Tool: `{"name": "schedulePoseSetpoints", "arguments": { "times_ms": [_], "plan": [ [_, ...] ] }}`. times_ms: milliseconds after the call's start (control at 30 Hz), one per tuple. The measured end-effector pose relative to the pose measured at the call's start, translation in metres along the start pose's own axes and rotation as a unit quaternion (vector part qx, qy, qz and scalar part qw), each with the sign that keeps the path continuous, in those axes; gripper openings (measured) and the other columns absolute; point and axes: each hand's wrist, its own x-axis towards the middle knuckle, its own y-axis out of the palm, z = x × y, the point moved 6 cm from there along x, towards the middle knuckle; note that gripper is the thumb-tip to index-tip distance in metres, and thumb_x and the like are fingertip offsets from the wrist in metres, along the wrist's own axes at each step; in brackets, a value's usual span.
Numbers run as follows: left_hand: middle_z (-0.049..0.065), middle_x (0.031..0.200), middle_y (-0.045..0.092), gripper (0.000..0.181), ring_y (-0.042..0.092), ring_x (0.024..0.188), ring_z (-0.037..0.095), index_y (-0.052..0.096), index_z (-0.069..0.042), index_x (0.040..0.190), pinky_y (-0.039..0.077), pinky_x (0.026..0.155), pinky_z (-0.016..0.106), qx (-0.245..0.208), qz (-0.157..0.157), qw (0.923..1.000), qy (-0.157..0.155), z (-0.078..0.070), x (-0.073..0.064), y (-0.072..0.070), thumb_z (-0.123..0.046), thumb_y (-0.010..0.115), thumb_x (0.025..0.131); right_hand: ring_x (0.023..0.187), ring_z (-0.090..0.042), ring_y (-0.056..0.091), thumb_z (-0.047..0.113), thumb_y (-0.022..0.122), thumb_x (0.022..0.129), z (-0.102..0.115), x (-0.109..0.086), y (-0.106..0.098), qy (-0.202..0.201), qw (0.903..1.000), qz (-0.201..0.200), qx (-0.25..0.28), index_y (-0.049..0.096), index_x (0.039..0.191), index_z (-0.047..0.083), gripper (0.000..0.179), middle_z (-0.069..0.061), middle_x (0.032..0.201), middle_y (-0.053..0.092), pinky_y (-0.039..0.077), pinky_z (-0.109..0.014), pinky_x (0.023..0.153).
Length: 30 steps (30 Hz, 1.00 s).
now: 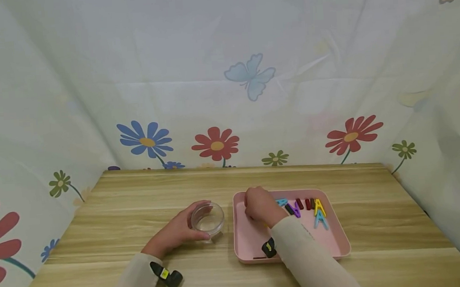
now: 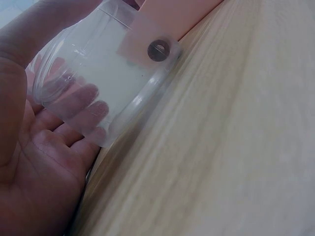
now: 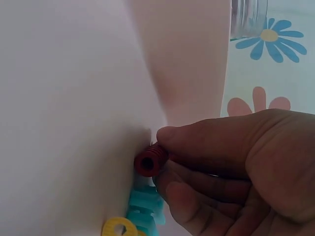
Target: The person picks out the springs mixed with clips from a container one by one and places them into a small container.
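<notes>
My left hand [image 1: 180, 229] holds a clear round plastic jar [image 1: 197, 217] on the table, left of the pink tray [image 1: 239, 249]. In the left wrist view, thumb and fingers curve round the jar's wall [image 2: 113, 73]. A dark round piece with a hole [image 2: 158, 50] shows at the jar's lower end; whether it lies inside, I cannot tell. Over the tray's left part is my right hand [image 1: 262, 207]. The right wrist view shows its thumb and fingers pinching a dark red ribbed tube [image 3: 150, 161], close to the tray floor.
Light blue [image 1: 321, 220], yellow [image 1: 319, 207] and purple [image 1: 296, 210] clothespins lie in the tray's right part, among several short dark tubes [image 1: 300, 203]. A thin dark strip [image 1: 259, 258] lies along the tray's front edge. A flowered curtain [image 1: 252, 115] stands behind the wooden table [image 1: 169, 187].
</notes>
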Motion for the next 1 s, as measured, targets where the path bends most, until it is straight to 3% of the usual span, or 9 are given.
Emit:
{"name": "schedulePoseSetpoints", "arguments": {
  "times_ms": [333,600,1000],
  "plan": [
    [0.001,0.148,0.047,0.084,0.035,0.143,0.024,0.037,-0.03,0.143,0.031,0.114,0.05,0.003,-0.004,1.0,-0.005,-0.0009,-0.0001,0.0,-0.03,0.085,0.074,0.053,-0.017,0.05,0.002,0.066,0.081,0.0035,0.001,0.0015,-0.011,0.9993,-0.004,-0.036,0.061,0.067,0.008,0.016,-0.005,0.06,0.054,0.039,-0.026,0.046],
    [0.005,0.149,0.046,0.083,0.034,0.143,0.028,0.037,-0.027,0.144,0.029,0.114,0.055,0.006,-0.001,1.0,-0.002,-0.0016,-0.0009,-0.0003,-0.029,0.084,0.075,0.063,-0.02,0.056,0.004,0.068,0.083,0.0048,0.0025,0.0047,-0.011,0.9988,0.001,-0.047,0.069,0.085,0.005,0.002,-0.005,0.072,0.06,0.046,-0.028,0.055],
    [0.002,0.148,0.047,0.085,0.035,0.143,0.025,0.038,-0.029,0.143,0.029,0.115,0.053,0.007,-0.009,0.9998,-0.014,-0.0007,-0.0009,0.0,-0.031,0.085,0.073,0.062,-0.019,0.056,0.004,0.067,0.084,0.0073,0.0011,0.0031,-0.029,0.9978,-0.004,-0.06,0.067,0.077,0.008,0.008,-0.004,0.068,0.06,0.047,-0.028,0.058]
  ]
}}
